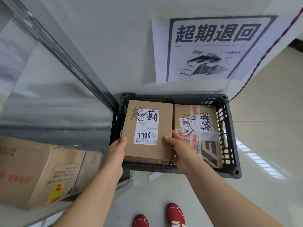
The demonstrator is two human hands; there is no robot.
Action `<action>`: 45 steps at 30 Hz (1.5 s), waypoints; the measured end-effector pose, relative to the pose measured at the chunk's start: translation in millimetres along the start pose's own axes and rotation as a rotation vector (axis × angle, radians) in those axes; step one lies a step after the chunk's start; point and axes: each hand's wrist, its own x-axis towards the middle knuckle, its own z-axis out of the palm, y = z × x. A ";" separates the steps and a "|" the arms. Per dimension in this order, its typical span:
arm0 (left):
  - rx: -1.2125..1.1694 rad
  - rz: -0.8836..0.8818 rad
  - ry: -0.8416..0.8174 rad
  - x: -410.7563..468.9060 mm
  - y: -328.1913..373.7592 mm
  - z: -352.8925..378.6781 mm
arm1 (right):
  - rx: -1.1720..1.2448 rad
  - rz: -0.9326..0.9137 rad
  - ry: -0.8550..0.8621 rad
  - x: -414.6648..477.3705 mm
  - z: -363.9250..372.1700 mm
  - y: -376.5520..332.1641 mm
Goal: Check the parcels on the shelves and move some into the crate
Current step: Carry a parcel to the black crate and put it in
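A black plastic crate [227, 131] stands on the floor against the wall. In its left half is a brown cardboard parcel [146, 154] with a white label marked 7786 and black handwriting. My left hand [117, 150] grips its left edge, thumb on top. My right hand [179, 147] grips its right edge, thumb on top and fingers down between the two boxes. Whether the parcel rests on the crate bottom I cannot tell. A second brown parcel [206, 145] with red-printed tape and a written-on label lies in the right half.
A grey metal shelf upright [68, 63] runs diagonally at left. A large cardboard carton [37, 172] sits on the low shelf at lower left. A printed paper sign [211, 48] hangs on the wall above the crate. Red shoes [175, 215] stand on the tiled floor.
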 end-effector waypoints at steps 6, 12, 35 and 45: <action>0.035 0.134 0.120 9.3 -10.3 3.7 | -0.042 -0.020 0.004 11.9 5.0 -4.2; 0.083 0.189 0.226 13.4 -4.8 6.4 | -0.056 -0.028 0.027 18.5 7.5 -2.4; 0.010 0.303 0.103 -111.2 -6.4 -50.9 | 0.002 -0.100 0.199 -132.2 48.3 11.5; 0.048 0.449 -0.028 -226.9 -59.8 -185.7 | 0.014 -0.152 0.194 -261.0 101.9 108.9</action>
